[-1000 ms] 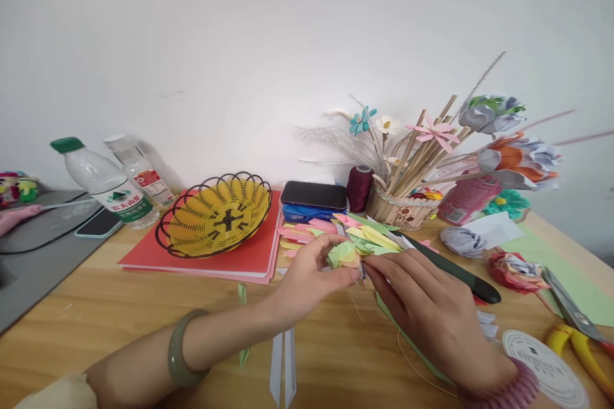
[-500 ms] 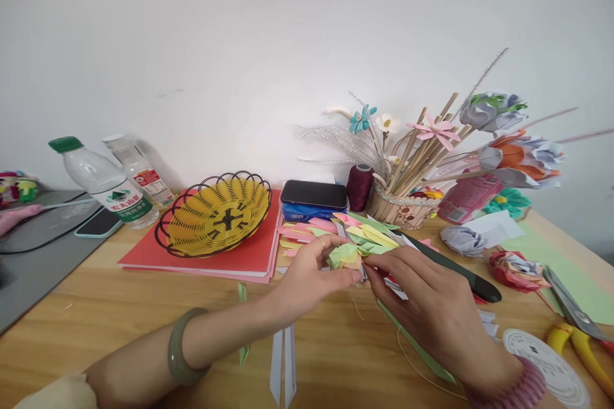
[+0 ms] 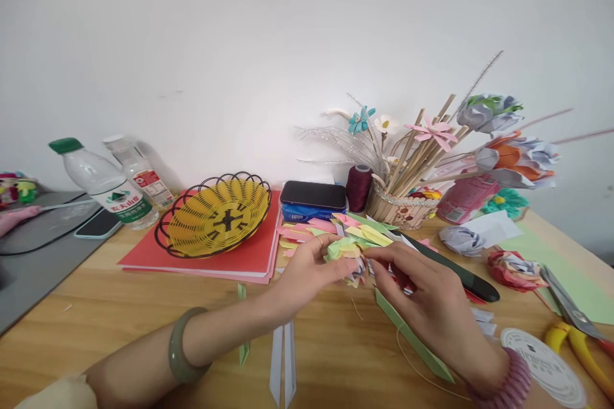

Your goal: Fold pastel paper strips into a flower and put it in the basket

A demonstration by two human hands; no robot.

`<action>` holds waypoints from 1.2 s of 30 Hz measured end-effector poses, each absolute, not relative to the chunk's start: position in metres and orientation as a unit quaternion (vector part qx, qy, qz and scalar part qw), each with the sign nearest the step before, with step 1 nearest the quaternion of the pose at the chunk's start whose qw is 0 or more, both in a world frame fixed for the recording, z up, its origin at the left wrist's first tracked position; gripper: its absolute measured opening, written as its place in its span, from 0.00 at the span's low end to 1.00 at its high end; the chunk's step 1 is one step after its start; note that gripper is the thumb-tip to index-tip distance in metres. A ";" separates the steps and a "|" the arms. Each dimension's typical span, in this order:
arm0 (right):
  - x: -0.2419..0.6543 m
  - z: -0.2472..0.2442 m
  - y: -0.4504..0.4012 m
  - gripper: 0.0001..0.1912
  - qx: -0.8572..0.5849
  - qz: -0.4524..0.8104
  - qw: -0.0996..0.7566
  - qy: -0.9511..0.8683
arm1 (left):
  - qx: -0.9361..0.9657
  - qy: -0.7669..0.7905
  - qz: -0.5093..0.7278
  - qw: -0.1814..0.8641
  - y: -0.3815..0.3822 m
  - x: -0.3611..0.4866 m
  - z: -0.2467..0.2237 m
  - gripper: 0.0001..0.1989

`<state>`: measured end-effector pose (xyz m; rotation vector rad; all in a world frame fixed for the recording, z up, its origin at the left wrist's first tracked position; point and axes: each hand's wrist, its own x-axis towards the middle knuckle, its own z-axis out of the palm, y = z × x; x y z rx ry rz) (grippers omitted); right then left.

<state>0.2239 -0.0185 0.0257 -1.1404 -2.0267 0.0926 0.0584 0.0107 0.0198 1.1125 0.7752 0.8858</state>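
A small folded-paper piece [image 3: 343, 250] in green, yellow and white is held between the fingers and thumb of my left hand [image 3: 311, 275]. My right hand [image 3: 429, 294] has its thumb and fingertips pinched together at the piece's right edge; what exactly they grip is too small to make out. Behind both hands lie folded pink, yellow and green paper strips [image 3: 371, 234]. A long green folded strip [image 3: 415, 339] lies under and beside my right hand. Two white folded strips [image 3: 283, 364] and a short green one [image 3: 244, 326] lie nearer the front.
A yellow basket [image 3: 218, 217] sits on red paper [image 3: 144, 246] at left, beside two bottles [image 3: 115, 195]. Behind the hands are a phone [image 3: 313, 193], a thread spool [image 3: 359, 187] and a flower holder [image 3: 403, 209]. Scissors [image 3: 573, 319] and a white round disc [image 3: 542, 364] lie at right.
My left thumb has moved up over the paper piece, which has turned slightly and shows more of its underside. My right hand has shifted a little left.
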 end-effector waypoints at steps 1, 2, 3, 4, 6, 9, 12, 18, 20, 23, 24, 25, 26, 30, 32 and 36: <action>0.224 0.026 -0.019 0.07 -0.454 0.041 0.397 -0.797 | 0.495 0.350 0.397 0.689 0.011 0.058 0.020 0.17; 0.224 0.026 -0.019 0.09 -0.455 0.043 0.398 -0.795 | 0.493 0.355 0.395 0.689 0.012 0.058 0.021 0.17; 0.225 0.026 -0.018 0.10 -0.456 0.045 0.397 -0.796 | 0.490 0.362 0.392 0.689 0.012 0.057 0.021 0.17; 0.225 0.025 -0.018 0.10 -0.454 0.049 0.396 -0.797 | 0.488 0.367 0.387 0.691 0.012 0.057 0.022 0.17; 0.224 0.022 -0.018 0.11 -0.455 0.066 0.388 -0.799 | 0.484 0.375 0.377 0.695 0.012 0.057 0.023 0.16; 0.222 0.020 -0.017 0.11 -0.481 0.115 0.378 -0.783 | 0.495 0.388 0.363 0.687 0.012 0.057 0.023 0.17; 0.218 0.024 -0.016 0.11 -0.529 0.218 0.360 -0.736 | 0.499 0.404 0.362 0.676 0.011 0.057 0.022 0.18; 0.214 0.034 -0.013 0.13 -0.588 0.391 0.342 -0.620 | 0.515 0.412 0.354 0.662 0.011 0.058 0.022 0.19; 0.214 0.035 -0.012 0.13 -0.588 0.414 0.338 -0.607 | 0.516 0.420 0.351 0.659 0.011 0.058 0.023 0.19; 0.214 0.036 -0.011 0.12 -0.585 0.444 0.343 -0.585 | 0.506 0.429 0.350 0.662 0.011 0.058 0.024 0.21; 0.214 0.036 -0.011 0.11 -0.583 0.454 0.346 -0.578 | 0.505 0.428 0.350 0.662 0.011 0.058 0.025 0.21; 0.213 0.036 -0.010 0.10 -0.582 0.461 0.348 -0.572 | 0.506 0.426 0.350 0.663 0.011 0.058 0.025 0.21; 0.213 0.037 -0.010 0.09 -0.582 0.468 0.349 -0.566 | 0.509 0.421 0.348 0.666 0.012 0.058 0.025 0.21; 0.214 0.038 -0.009 0.07 -0.580 0.499 0.341 -0.546 | 0.510 0.401 0.342 0.680 0.013 0.057 0.023 0.21; 0.215 0.038 -0.009 0.07 -0.583 0.488 0.342 -0.552 | 0.506 0.404 0.344 0.680 0.013 0.057 0.021 0.22; 0.216 0.037 -0.012 0.12 -0.587 0.409 0.352 -0.603 | 0.514 0.417 0.344 0.666 0.014 0.056 0.020 0.26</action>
